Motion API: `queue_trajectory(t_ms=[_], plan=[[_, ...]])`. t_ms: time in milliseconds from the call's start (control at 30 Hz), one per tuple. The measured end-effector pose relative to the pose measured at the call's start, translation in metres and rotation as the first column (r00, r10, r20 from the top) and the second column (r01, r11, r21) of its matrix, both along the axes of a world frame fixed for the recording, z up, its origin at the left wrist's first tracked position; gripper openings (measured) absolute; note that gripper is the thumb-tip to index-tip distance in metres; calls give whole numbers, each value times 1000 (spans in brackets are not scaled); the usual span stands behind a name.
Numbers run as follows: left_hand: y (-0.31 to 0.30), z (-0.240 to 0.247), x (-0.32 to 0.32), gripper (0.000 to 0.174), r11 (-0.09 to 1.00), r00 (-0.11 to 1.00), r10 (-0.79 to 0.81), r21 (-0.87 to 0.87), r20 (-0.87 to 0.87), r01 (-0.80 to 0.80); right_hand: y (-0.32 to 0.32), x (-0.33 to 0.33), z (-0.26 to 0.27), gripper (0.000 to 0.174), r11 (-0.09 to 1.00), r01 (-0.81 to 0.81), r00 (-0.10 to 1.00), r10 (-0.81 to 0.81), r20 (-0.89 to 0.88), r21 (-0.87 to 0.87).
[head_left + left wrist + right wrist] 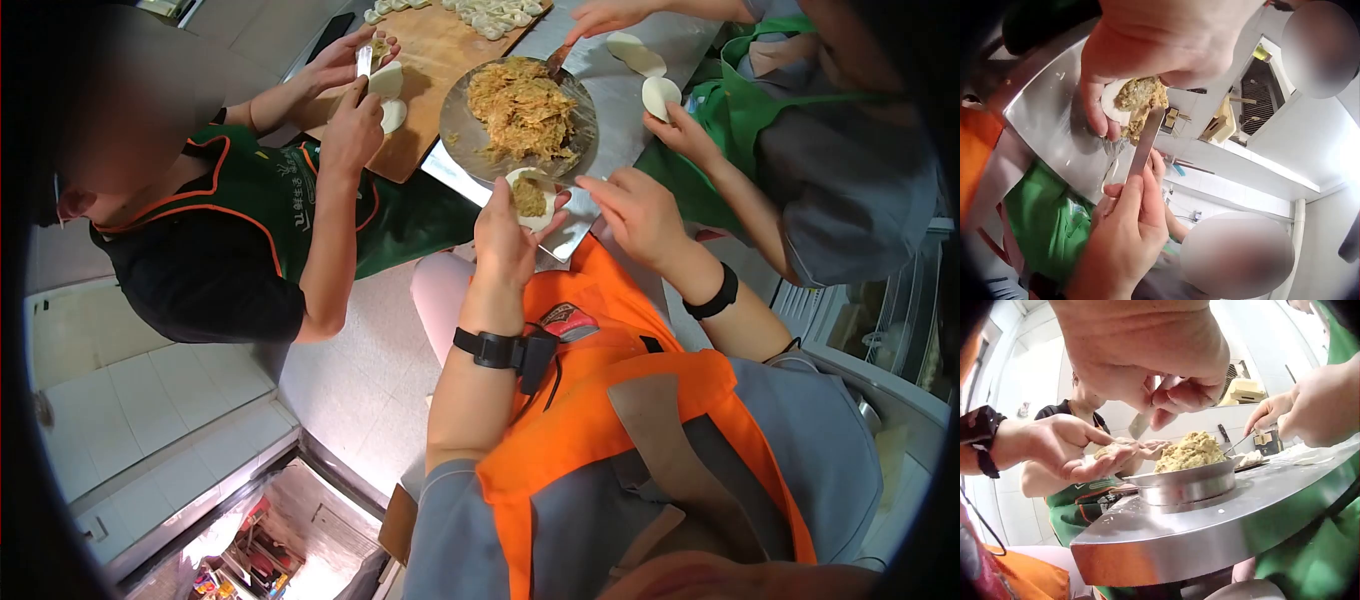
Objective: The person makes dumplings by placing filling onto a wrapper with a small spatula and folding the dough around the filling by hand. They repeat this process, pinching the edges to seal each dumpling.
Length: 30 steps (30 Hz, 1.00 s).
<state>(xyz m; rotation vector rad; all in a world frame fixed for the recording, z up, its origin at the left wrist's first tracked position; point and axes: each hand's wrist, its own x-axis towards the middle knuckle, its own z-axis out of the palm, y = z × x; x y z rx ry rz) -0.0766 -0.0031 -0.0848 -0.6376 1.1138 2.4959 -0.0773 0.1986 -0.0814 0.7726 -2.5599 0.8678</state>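
My left hand (505, 235) is palm up and cups a round pale wrapper (518, 185) with brownish-yellow filling (530, 198) on it. In the left wrist view, fingertips of that hand bend at the edge of the wrapper (1113, 103). My right hand (645, 215) grips a flat metal blade (1147, 140) by its handle; the blade's end touches the filling in the left wrist view. The right wrist view shows the blade (1141, 425) below my right hand (1147, 356), beside the heaped bowl. Just beyond both hands stands this wide metal bowl (455, 135) of filling (520, 105).
At the left, a person (340, 150) holds a filled wrapper and a blade over a wooden board (415, 60) with wrappers and finished dumplings (490, 15). On the right, another person reaches a utensil (558, 60) into the bowl and holds a wrapper (660, 98). The metal table (1210, 519) has a raised edge.
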Motion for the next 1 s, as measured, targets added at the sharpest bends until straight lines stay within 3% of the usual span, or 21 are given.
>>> queue_trajectory(t_ms=[100,200,300,400,500,600,700,767,800,1000], plan=[[2,2,1,54,998,998,56,31,-28,-55,-1,8,4,30,997,-49,998,47,34,65],[0,-1,3,55,996,995,62,74,-72,-57,-1,8,3,33,999,-33,999,34,23,-39],[3,4,6,56,994,995,73,81,-62,-68,-3,7,6,33,999,23,1000,-23,-11,-33],[3,10,9,55,992,994,66,111,-83,-56,-2,13,13,30,997,-66,997,64,50,37],[0,12,11,55,986,996,77,155,-44,-69,-8,15,15,19,979,-72,989,95,116,-190],[3,23,18,55,969,996,86,235,-39,-75,-18,17,19,12,967,-7,988,46,146,-257],[9,23,22,53,949,993,78,313,-88,-46,-29,14,27,8,957,-144,987,158,34,-253],[10,23,28,49,951,991,57,308,-125,-16,-27,13,30,9,957,-178,977,200,75,-230],[13,22,30,43,975,991,111,199,-69,-95,-27,13,31,10,956,-197,970,222,95,-218],[21,35,44,42,974,934,-83,-228,-347,2,-32,8,47,11,879,-116,957,223,185,-463]])
